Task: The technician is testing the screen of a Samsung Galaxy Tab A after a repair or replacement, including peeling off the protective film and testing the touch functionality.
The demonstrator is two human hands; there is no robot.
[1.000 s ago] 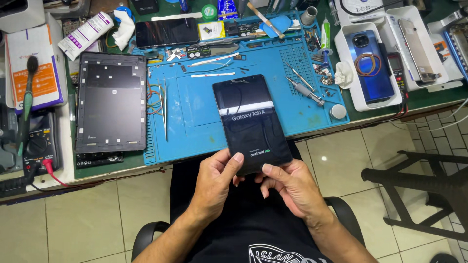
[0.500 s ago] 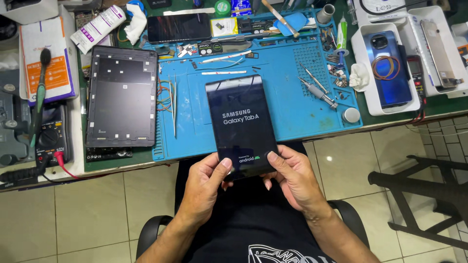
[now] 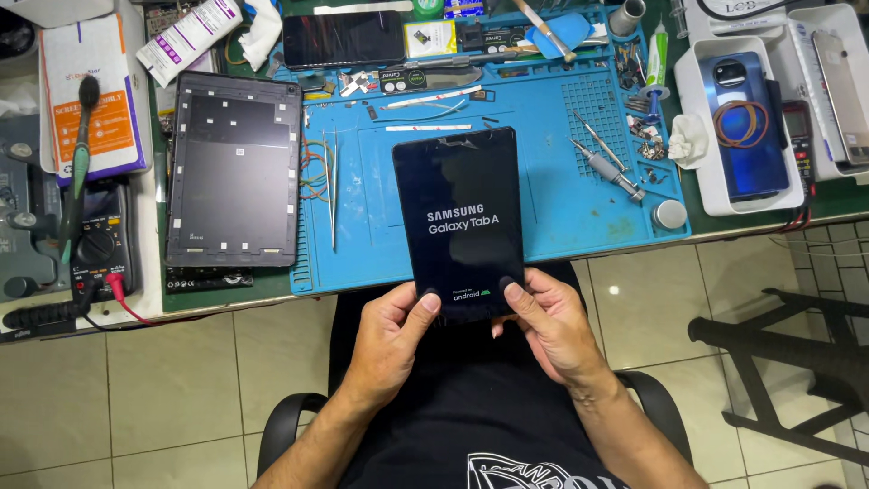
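The left hand (image 3: 391, 330) grips the lower left corner of a dark tablet (image 3: 463, 217), thumb pressed flat on the glass and fingers curled underneath, so it is clamped on the device. The right hand (image 3: 548, 321) holds the lower right corner in the same way, thumb on the front edge, fingers wrapped behind. Between them the tablet is held upright in portrait, its lit screen showing white start-up lettering on black; its lower end hangs over the person's lap and its upper part lies above the blue repair mat (image 3: 561, 195) on the worktop (image 3: 778, 222). Just left of the tablet, a pair of thin tweezers (image 3: 330, 186) lies on the mat beside some coloured rubber bands (image 3: 312, 172). Further left rests a black tablet back cover (image 3: 233, 172), inner side up. To the right of the tablet two small screwdrivers (image 3: 605, 163) lie at an angle near a round metal cap (image 3: 670, 214). Beyond them a white tray (image 3: 692, 136) holds a blue phone (image 3: 749, 127). At the far left stand a multimeter (image 3: 95, 240) and a brush (image 3: 80, 149).
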